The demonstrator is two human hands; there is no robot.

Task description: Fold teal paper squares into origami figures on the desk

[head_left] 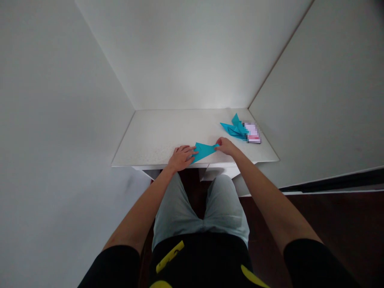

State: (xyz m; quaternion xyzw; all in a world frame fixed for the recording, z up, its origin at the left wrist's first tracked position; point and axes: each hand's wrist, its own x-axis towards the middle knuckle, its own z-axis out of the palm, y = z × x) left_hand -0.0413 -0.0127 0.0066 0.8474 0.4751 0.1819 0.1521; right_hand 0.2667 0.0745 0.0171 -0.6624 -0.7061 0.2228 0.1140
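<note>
A folded sheet of blue paper [204,151] lies near the front edge of the white desk, wide at its left end and narrowing to the right. My left hand [182,157] rests flat over its left end, fingers stretched out and slightly apart. At the narrow right end my right hand [225,146] pinches the paper between thumb and fingers. Beyond my right hand sits a folded blue paper figure [235,129] with pointed ends, which looks like origami.
The white desk [168,128] has walls at its left, back and right. Touching the paper figure at the right is a flat, pixelated rectangular item [253,133]. Under the desk's front edge is a white drawer or box [220,172]. My legs are below.
</note>
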